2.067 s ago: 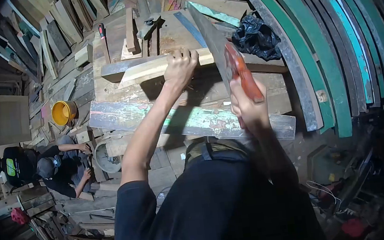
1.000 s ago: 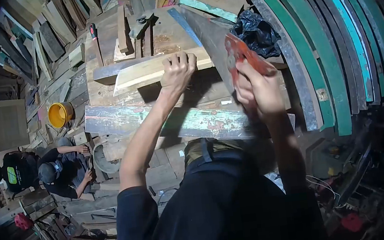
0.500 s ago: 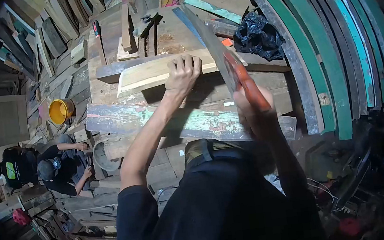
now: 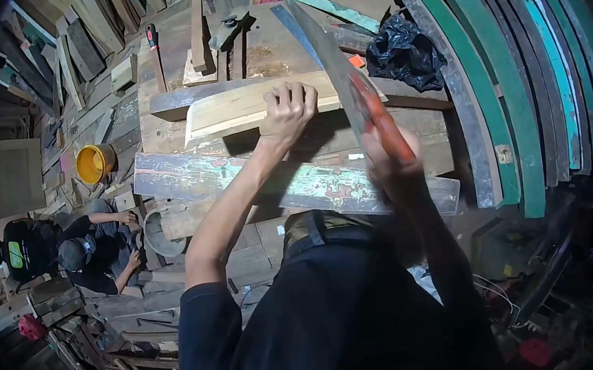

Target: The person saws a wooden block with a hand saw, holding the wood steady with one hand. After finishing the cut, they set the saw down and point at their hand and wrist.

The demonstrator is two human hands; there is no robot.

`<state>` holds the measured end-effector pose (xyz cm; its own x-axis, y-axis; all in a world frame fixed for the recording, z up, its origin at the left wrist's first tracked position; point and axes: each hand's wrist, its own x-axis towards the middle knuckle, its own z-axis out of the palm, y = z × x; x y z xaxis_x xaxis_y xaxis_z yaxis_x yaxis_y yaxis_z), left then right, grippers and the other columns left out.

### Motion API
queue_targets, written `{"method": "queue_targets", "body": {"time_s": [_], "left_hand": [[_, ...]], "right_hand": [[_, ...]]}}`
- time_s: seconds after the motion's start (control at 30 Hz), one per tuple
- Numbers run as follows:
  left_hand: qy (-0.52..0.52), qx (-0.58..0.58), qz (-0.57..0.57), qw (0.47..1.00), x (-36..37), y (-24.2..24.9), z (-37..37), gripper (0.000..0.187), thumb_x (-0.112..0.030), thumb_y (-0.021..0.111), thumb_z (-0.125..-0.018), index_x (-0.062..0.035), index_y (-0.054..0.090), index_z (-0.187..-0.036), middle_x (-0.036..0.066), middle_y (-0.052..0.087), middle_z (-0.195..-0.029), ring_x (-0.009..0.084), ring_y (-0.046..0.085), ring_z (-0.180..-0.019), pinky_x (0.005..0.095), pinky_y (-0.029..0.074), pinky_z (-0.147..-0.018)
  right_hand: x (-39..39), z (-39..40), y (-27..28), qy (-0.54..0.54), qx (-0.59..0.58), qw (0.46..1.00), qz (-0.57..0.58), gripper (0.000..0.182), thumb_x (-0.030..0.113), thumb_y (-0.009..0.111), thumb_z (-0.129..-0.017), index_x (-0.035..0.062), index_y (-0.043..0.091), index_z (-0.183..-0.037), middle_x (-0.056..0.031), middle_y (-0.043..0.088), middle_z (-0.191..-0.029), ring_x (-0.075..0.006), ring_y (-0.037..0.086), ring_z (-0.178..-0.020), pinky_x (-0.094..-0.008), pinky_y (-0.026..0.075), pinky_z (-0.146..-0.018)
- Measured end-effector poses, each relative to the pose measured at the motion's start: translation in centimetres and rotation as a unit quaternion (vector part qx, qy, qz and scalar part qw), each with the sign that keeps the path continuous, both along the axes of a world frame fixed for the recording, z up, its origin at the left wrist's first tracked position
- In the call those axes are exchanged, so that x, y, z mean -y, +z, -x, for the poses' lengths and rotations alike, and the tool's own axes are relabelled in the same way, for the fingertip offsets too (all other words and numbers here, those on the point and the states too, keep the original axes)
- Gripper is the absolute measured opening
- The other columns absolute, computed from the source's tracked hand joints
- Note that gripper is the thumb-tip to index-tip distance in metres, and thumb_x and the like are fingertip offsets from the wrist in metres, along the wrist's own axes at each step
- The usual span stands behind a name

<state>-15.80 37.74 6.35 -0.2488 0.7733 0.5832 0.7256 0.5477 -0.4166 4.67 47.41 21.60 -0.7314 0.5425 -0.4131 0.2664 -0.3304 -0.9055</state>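
My left hand [image 4: 288, 113] is closed over the near edge of a pale wooden board [image 4: 230, 112], its fingers curled on the top. The board rests on a darker beam [image 4: 174, 104]. My right hand [image 4: 394, 152] is wrapped round the orange handle of a handsaw [image 4: 382, 120] and is slightly blurred. The grey saw blade points away from me and crosses the board near its right end. A weathered plank with flaking green paint [image 4: 296, 183] lies between the pale board and my body.
A black plastic bag [image 4: 406, 52] lies right of the blade, with long green planks [image 4: 472, 55] beyond. A screwdriver [image 4: 152, 37] and a wood block [image 4: 198, 35] are at the back. A yellow bucket [image 4: 95, 163] stands left. Two people [image 4: 88, 252] are at the lower left.
The view has shifted slightly. My right hand and the saw stay almost in the same place across the board, and my left hand keeps its hold.
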Motion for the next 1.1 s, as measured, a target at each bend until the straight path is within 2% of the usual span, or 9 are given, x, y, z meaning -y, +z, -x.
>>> {"method": "queue_targets", "body": {"time_s": [0.1,0.23,0.4,0.53,0.63,0.73,0.87,1.0,1.1], "left_hand": [[-0.014,0.031,0.014,0.999,0.0,0.4,0.5,0.014,-0.021,0.063,-0.085,-0.0112,0.064,-0.095,0.005,0.060,-0.082,0.0187,0.059,-0.073,0.0346,0.045,-0.062],[-0.005,0.028,0.013,1.000,-0.1,0.1,0.8,0.014,-0.021,0.063,-0.085,-0.0117,0.064,-0.095,0.004,0.061,-0.083,0.0191,0.060,-0.075,0.0351,0.045,-0.062],[-0.012,0.041,0.018,0.999,0.0,0.1,0.6,0.014,-0.022,0.065,-0.084,-0.0125,0.063,-0.094,0.002,0.059,-0.082,0.0183,0.058,-0.073,0.0349,0.044,-0.060],[-0.031,0.010,-0.013,0.999,-0.1,0.0,0.4,0.014,-0.021,0.064,-0.082,-0.0084,0.063,-0.089,0.006,0.058,-0.076,0.0201,0.057,-0.069,0.0367,0.043,-0.058],[-0.026,0.014,-0.005,1.000,-0.2,0.1,0.5,0.014,-0.021,0.064,-0.081,-0.0090,0.063,-0.088,0.006,0.058,-0.076,0.0203,0.058,-0.070,0.0374,0.044,-0.059],[0.017,0.046,0.026,0.998,-0.2,0.0,0.2,0.018,-0.021,0.065,-0.081,-0.0146,0.065,-0.098,0.003,0.061,-0.087,0.0205,0.061,-0.078,0.0372,0.047,-0.065],[-0.013,0.049,0.020,0.999,0.0,0.0,0.4,0.017,-0.022,0.065,-0.082,-0.0125,0.064,-0.096,0.004,0.061,-0.086,0.0200,0.060,-0.077,0.0369,0.046,-0.064],[-0.024,0.009,0.003,1.000,-0.2,-0.2,0.5,0.015,-0.022,0.063,-0.083,-0.0102,0.063,-0.092,0.006,0.059,-0.080,0.0194,0.058,-0.072,0.0365,0.044,-0.060],[-0.039,0.022,-0.004,0.999,0.0,-0.1,0.7,0.014,-0.023,0.063,-0.084,-0.0119,0.063,-0.092,0.005,0.058,-0.078,0.0196,0.058,-0.072,0.0371,0.044,-0.060]], "right_hand": [[-0.3,2.8,0.8,0.051,-0.038,0.998,-0.013,0.010,0.010,0.062,-0.100,0.0065,0.055,-0.093,0.0043,0.047,-0.064,-0.0036,0.038,-0.044,-0.0233,0.032,-0.041],[1.7,-6.7,2.6,0.198,0.063,0.824,-0.527,0.027,0.006,0.064,-0.096,0.0037,0.059,-0.123,-0.0063,0.057,-0.076,-0.0095,0.052,-0.054,-0.0270,0.041,-0.047],[2.5,-8.7,5.1,0.064,0.083,0.957,-0.271,0.045,0.009,0.064,-0.096,0.0056,0.058,-0.140,-0.0072,0.062,-0.080,-0.0096,0.056,-0.056,-0.0273,0.044,-0.049],[0.3,0.5,-0.8,-0.028,0.004,0.948,-0.319,0.028,0.020,0.064,-0.097,0.0024,0.063,-0.119,0.0023,0.051,-0.066,-0.0044,0.047,-0.050,-0.0233,0.034,-0.044],[-1.1,-1.1,-1.7,0.047,-0.008,0.999,-0.017,0.021,0.022,0.062,-0.101,0.0036,0.062,-0.110,0.0029,0.050,-0.066,-0.0057,0.045,-0.048,-0.0250,0.035,-0.043],[1.1,-8.7,0.7,0.171,-0.022,0.765,-0.620,0.036,0.012,0.063,-0.095,0.0077,0.061,-0.131,-0.0042,0.061,-0.092,-0.0162,0.059,-0.067,-0.0324,0.046,-0.055],[0.3,-9.8,-0.3,0.160,-0.013,0.612,-0.775,0.045,0.016,0.058,-0.100,0.0045,0.054,-0.144,-0.0018,0.058,-0.083,-0.0111,0.053,-0.058,-0.0287,0.042,-0.049],[-0.3,-1.3,-0.9,0.089,-0.025,0.977,-0.191,0.015,0.013,0.060,-0.102,0.0034,0.058,-0.113,0.0043,0.047,-0.066,-0.0030,0.041,-0.047,-0.0227,0.032,-0.042],[-0.4,1.0,-0.3,0.072,-0.069,0.988,-0.118,0.006,0.007,0.062,-0.098,0.0060,0.056,-0.097,0.0050,0.044,-0.064,-0.0036,0.041,-0.048,-0.0231,0.033,-0.043]]}}
